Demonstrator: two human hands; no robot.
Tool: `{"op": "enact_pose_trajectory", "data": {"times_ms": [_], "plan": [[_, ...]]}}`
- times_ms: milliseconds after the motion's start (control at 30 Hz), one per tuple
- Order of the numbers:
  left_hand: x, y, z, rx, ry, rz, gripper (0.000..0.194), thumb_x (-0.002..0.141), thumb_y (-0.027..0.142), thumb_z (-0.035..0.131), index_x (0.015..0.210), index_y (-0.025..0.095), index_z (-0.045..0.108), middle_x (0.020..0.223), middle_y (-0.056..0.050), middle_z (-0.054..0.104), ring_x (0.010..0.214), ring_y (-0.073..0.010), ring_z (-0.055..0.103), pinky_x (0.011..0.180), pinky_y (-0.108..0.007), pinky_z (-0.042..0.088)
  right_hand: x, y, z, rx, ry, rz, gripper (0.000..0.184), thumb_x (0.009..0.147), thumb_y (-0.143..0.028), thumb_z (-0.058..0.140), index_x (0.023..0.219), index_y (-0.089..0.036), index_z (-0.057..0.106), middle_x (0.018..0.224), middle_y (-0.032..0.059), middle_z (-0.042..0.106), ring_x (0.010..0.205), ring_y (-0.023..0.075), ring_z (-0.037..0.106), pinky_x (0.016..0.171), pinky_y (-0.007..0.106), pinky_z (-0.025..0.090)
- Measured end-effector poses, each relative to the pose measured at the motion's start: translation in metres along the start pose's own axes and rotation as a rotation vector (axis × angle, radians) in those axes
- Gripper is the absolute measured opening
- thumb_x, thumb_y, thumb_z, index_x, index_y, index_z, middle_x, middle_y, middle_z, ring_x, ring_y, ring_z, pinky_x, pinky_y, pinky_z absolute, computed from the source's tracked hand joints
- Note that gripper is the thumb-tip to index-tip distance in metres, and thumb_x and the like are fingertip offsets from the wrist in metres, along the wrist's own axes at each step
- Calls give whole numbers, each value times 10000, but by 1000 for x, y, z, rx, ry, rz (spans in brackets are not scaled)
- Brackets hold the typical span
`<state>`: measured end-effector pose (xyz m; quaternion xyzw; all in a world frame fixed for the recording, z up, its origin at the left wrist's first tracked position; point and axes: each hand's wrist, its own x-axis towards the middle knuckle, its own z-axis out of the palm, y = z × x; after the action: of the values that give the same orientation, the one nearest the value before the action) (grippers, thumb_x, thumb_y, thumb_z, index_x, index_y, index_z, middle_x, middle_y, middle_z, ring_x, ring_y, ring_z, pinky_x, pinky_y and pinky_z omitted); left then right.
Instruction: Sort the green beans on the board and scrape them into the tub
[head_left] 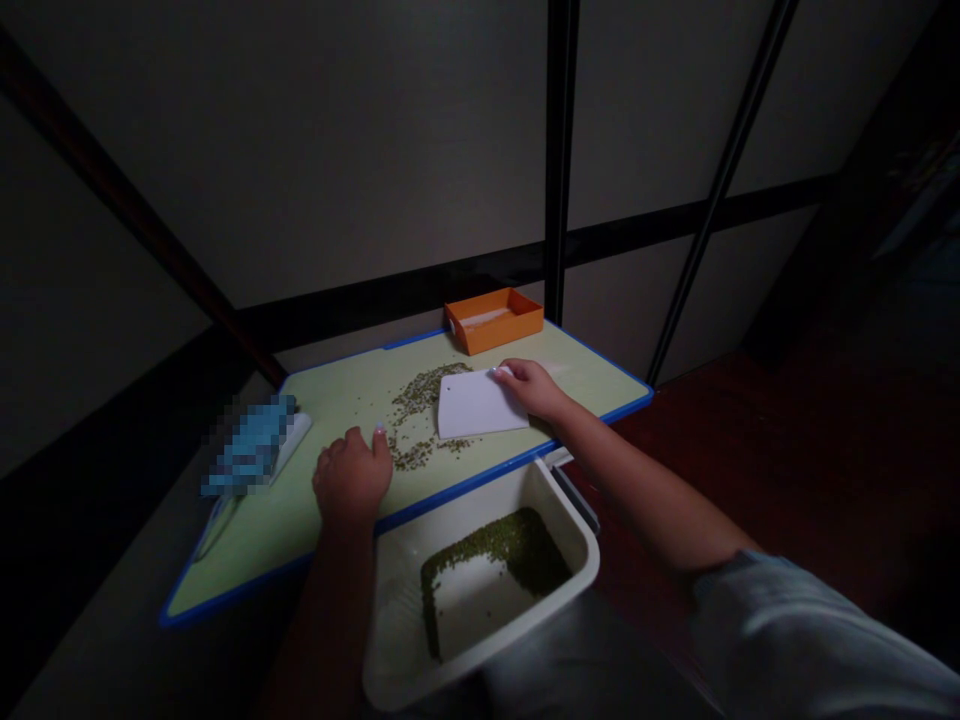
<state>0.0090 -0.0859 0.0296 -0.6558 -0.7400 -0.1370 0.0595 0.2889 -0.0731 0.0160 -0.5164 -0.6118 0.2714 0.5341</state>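
Observation:
My right hand grips the right edge of a white dough scraper, a flat sheet with a small hole near one corner. It is tilted over the table, beside a scattered patch of small green beans that look like mung beans. Left of the patch, my left hand rests on the table with its thumb apart and nothing visible in it; its fingertips are partly hidden. Below both hands, against the table's near edge, is a white plastic basin with more green beans in its far part.
The pale green table has a blue rim. An orange open box stands at its far edge. On the left is a blurred blue item on something white. Dark-framed panels rise behind; reddish floor lies right.

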Motion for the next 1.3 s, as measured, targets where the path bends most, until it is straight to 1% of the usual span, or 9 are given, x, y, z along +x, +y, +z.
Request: {"op": "enact_pose_trajectory", "data": {"times_ms": [100, 200, 367, 467, 600, 767, 1033, 1200, 1300], "plan": [[1, -1, 2, -2, 4, 3, 628, 1012, 449, 267, 1335, 47, 624, 1271, -272, 691, 1214, -377, 622, 1037, -485, 473, 3, 4, -3, 3, 136, 16, 458, 895, -621, 543, 654, -242, 454, 617, -38, 438, 625, 147, 402, 601, 287, 331], [2, -2, 3, 0, 9, 16, 622, 1009, 450, 270, 1319, 53, 635, 1252, -270, 700, 1193, -371, 628, 1029, -480, 473, 8, 9, -6, -35, 202, 44, 459, 901, -624, 524, 649, -255, 421, 612, -32, 429, 638, 160, 406, 612, 298, 331], [1, -2, 3, 16, 3, 13, 634, 1010, 449, 236, 1301, 54, 639, 1250, -273, 693, 1191, -371, 626, 1021, -482, 473, 10, 21, -24, -16, 210, 104, 489, 855, -690, 521, 652, -251, 450, 623, -22, 460, 649, 159, 417, 607, 297, 324], [0, 0, 1, 36, -8, 23, 634, 1012, 445, 233, 1296, 46, 636, 1253, -275, 689, 1193, -366, 627, 1030, -479, 471, 6, 28, -38, 23, 157, 151, 500, 828, -710, 544, 662, -243, 475, 637, -19, 482, 647, 157, 441, 611, 297, 350], [-1, 2, -2, 50, -19, 18, 633, 1015, 440, 231, 1306, 43, 628, 1263, -269, 688, 1207, -371, 627, 1032, -474, 472, 0, 30, -48, 50, 153, 99, 488, 834, -691, 560, 672, -236, 488, 649, -23, 485, 643, 153, 434, 622, 296, 369], [-1, 3, -3, 33, -28, 0, 631, 1010, 450, 246, 1305, 50, 634, 1257, -272, 689, 1210, -380, 622, 1004, -474, 481, -5, 21, -45, -21, 171, 32, 457, 874, -624, 570, 658, -228, 499, 653, -20, 493, 671, 156, 443, 670, 303, 384], [-2, 3, -4, 23, -33, -4, 625, 1007, 450, 241, 1293, 63, 639, 1269, -269, 681, 1222, -378, 612, 1015, -483, 478, -8, 15, -39, -35, 96, 49, 436, 896, -592, 588, 669, -226, 519, 641, -16, 506, 672, 166, 452, 655, 300, 377], [0, 3, -2, 9, -19, 6, 631, 1002, 450, 244, 1285, 52, 643, 1257, -282, 681, 1207, -389, 612, 1007, -500, 476, -8, 14, -40, -31, 174, 38, 437, 900, -582, 565, 653, -233, 478, 628, -25, 468, 669, 160, 438, 653, 297, 365], [0, 3, -2, 19, -30, 3, 635, 1005, 450, 243, 1302, 48, 634, 1278, -280, 675, 1226, -390, 607, 1008, -486, 474, -7, 13, -39, -56, 160, 37, 423, 894, -567, 559, 653, -229, 483, 632, -27, 471, 665, 155, 431, 653, 297, 356]]}}
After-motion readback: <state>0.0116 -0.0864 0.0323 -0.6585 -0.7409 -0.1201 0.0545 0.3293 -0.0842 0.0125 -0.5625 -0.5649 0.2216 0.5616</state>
